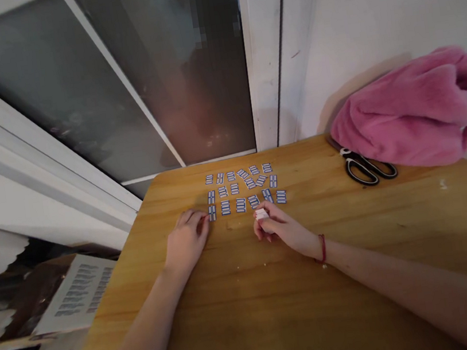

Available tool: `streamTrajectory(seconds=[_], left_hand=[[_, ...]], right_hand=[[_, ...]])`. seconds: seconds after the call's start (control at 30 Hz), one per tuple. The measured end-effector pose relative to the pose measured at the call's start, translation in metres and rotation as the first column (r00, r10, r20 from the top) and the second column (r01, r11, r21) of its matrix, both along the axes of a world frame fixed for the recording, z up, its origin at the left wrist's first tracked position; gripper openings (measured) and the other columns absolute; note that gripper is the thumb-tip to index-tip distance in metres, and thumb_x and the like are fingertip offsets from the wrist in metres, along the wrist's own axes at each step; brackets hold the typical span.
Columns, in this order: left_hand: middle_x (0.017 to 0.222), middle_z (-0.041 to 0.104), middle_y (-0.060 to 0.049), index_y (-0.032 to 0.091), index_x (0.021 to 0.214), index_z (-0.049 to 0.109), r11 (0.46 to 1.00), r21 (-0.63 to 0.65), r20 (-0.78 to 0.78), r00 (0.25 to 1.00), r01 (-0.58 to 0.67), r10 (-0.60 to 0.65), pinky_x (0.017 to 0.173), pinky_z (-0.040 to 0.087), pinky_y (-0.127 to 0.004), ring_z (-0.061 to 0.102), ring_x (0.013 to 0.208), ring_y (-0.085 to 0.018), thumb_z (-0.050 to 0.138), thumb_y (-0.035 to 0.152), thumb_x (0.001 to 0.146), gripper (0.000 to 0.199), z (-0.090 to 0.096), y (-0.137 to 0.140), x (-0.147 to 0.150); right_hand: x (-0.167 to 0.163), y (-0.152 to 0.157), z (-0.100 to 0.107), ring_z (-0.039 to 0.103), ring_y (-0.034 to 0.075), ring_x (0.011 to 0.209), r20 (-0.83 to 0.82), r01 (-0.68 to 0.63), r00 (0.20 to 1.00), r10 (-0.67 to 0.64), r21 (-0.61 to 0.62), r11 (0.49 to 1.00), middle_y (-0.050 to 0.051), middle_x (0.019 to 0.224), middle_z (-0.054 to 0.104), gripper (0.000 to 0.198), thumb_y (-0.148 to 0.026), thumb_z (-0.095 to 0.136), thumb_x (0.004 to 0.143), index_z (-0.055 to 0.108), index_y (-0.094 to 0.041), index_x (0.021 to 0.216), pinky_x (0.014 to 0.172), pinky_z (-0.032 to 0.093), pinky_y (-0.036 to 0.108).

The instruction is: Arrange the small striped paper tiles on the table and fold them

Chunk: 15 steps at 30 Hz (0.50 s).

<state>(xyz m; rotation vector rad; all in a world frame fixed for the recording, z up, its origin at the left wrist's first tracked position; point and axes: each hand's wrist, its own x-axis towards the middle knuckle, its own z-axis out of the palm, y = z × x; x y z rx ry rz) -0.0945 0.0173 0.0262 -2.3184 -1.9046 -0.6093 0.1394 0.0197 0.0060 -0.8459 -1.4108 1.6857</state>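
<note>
Blue-bordered cards (240, 204) lie in rough rows left of the black-handled scissors (353, 156). Farther left, the left hand (184, 240) has fingertips together at one card, grip unclear; nearer the scissors, the right hand (283, 227) grips a small white block (261, 214).

- Between the left hand (186, 236) and the right hand (283, 229), the bench (239, 307) leaves a free way from the lower centre.
- In the centre, small blue-edged pieces (234, 189) block low movement.
- Right of them, a passage is open until the scissors (361, 171) and pink cloth (407, 110).
- Glass door (186, 83) closes the upper centre.
</note>
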Motion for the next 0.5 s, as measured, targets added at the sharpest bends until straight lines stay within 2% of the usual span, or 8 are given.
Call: streamTrajectory(seconds=[0.13, 0.23, 0.4, 0.5], left_hand=[[0.081, 0.061, -0.003, 0.019, 0.085, 0.059, 0.998, 0.050, 0.206, 0.978, 0.034, -0.044, 0.066, 0.043, -0.026, 0.054, 0.077, -0.017, 0.046, 0.029, 0.087, 0.017, 0.001, -0.004, 0.001], [0.079, 0.060, -0.002, 0.019, 0.085, 0.059, 0.994, 0.029, 0.325, 0.940, 0.101, -0.105, 0.065, 0.043, -0.025, 0.053, 0.071, -0.015, 0.047, 0.030, 0.087, 0.017, 0.001, -0.009, 0.009], [0.084, 0.062, -0.002, 0.020, 0.083, 0.060, 0.968, -0.090, 0.514, 0.843, 0.235, -0.157, 0.071, 0.044, -0.025, 0.055, 0.076, -0.014, 0.048, 0.033, 0.086, 0.018, 0.003, -0.017, 0.027], [0.089, 0.064, -0.003, 0.020, 0.090, 0.061, 0.903, -0.235, 0.652, 0.747, 0.360, -0.128, 0.075, 0.046, -0.026, 0.058, 0.082, -0.015, 0.049, 0.036, 0.085, 0.020, 0.004, -0.023, 0.037]], right_hand=[[-0.002, 0.002, -0.004, 0.056, 0.009, 0.053, 0.013, -0.064, 0.998, 0.064, 0.008, 0.998, 0.005, 0.080, 0.068, 0.020, -0.036, 0.044, 0.088, 0.034, -0.021, 0.081, 0.048, 0.039, 0.022], [-0.004, 0.001, -0.006, 0.062, 0.011, 0.056, -0.023, -0.066, 0.998, 0.066, 0.001, 0.998, 0.008, 0.090, 0.069, 0.023, -0.038, 0.048, 0.087, 0.035, -0.020, 0.083, 0.053, 0.044, 0.024], [-0.006, -0.003, -0.002, 0.060, 0.009, 0.047, 0.047, -0.124, 0.991, 0.126, -0.041, 0.991, 0.006, 0.079, 0.071, 0.026, -0.038, 0.054, 0.083, 0.036, -0.020, 0.079, 0.041, 0.035, 0.018], [-0.007, -0.006, -0.001, 0.057, 0.009, 0.039, 0.090, -0.136, 0.986, 0.142, -0.070, 0.988, 0.003, 0.068, 0.070, 0.031, -0.040, 0.059, 0.079, 0.036, -0.020, 0.076, 0.035, 0.031, 0.016]])
